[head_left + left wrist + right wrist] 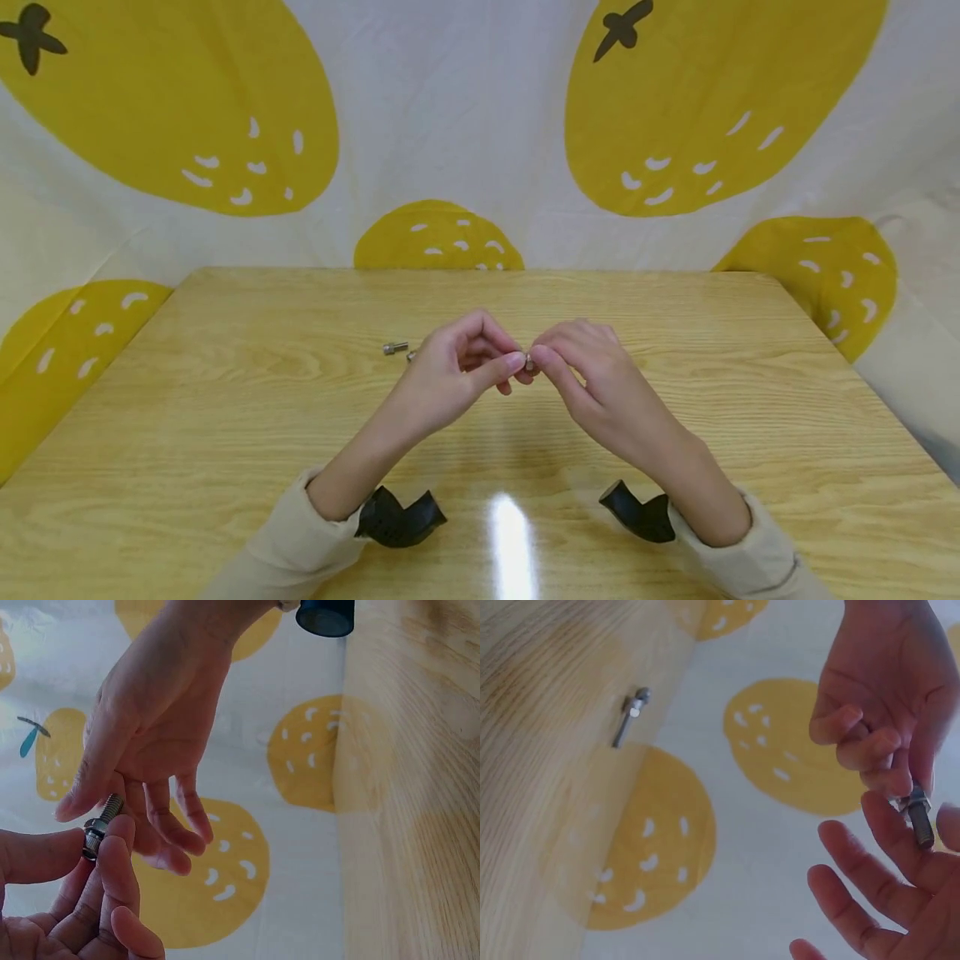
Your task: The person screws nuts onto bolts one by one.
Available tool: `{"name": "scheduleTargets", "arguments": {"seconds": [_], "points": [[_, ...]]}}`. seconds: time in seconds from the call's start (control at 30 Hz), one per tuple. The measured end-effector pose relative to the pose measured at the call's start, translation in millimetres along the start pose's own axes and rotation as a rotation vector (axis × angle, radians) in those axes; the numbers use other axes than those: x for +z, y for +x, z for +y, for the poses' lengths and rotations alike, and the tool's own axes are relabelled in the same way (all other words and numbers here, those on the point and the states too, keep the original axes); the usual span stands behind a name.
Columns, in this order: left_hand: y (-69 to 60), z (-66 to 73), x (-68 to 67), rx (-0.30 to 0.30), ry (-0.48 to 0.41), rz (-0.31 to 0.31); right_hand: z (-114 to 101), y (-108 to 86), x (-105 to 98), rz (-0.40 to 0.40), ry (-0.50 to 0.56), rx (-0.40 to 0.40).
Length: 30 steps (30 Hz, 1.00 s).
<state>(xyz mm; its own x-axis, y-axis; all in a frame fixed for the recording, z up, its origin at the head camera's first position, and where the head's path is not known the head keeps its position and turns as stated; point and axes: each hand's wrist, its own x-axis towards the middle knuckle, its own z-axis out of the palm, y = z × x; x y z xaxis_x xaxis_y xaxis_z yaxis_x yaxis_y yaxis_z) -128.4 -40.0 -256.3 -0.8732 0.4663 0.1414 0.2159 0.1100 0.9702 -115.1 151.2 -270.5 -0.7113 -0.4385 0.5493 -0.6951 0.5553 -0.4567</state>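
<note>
My left hand (457,367) pinches a short metal bolt (96,832) by its knurled head, between thumb and fingers. A nut-like ring (95,825) sits around the bolt next to the head, and the threaded end points toward my right hand (600,379). In the right wrist view the bolt's shank (922,827) lies between the right forefinger and thumb. That thumb stands apart from it, the forefinger is close beside it, and I cannot tell whether they touch. The other right fingers are loosely spread.
On the wooden table (262,417), left of my hands, lies another metal bolt (395,347). A further metal piece (411,356) is mostly hidden behind the left hand. A fruit-patterned cloth (450,125) hangs behind the table. Black mounts (401,518) sit at both wrists.
</note>
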Motion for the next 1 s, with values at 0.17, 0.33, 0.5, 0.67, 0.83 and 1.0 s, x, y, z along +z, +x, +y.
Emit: {"name": "scheduleTargets", "arguments": {"seconds": [0.17, 0.33, 0.5, 0.67, 0.83, 1.0], "points": [[0.4, 0.0, -0.5, -0.034, 0.033, 0.027, -1.5, -0.1, -1.2, -0.016, 0.006, 0.012], [0.8, 0.0, -1.3, -0.035, 0.029, 0.027, -1.0, 0.3, -1.5, 0.014, 0.03, -0.047], [-0.3, 0.2, -3.8, -0.02, 0.02, 0.018, -2.5, 1.0, -2.5, -0.004, 0.042, -0.052], [-1.1, 2.2, -4.6, -0.005, 0.013, 0.014, -1.3, 1.0, 0.0, -0.014, 0.038, -0.049], [-1.1, 2.5, -2.3, -0.01, -0.007, 0.008, 1.5, 0.9, 2.8, 0.009, 0.027, -0.05], [-1.1, 2.0, -1.4, -0.007, -0.005, 0.013, -0.1, 0.1, -0.1, 0.004, 0.023, 0.005]]}}
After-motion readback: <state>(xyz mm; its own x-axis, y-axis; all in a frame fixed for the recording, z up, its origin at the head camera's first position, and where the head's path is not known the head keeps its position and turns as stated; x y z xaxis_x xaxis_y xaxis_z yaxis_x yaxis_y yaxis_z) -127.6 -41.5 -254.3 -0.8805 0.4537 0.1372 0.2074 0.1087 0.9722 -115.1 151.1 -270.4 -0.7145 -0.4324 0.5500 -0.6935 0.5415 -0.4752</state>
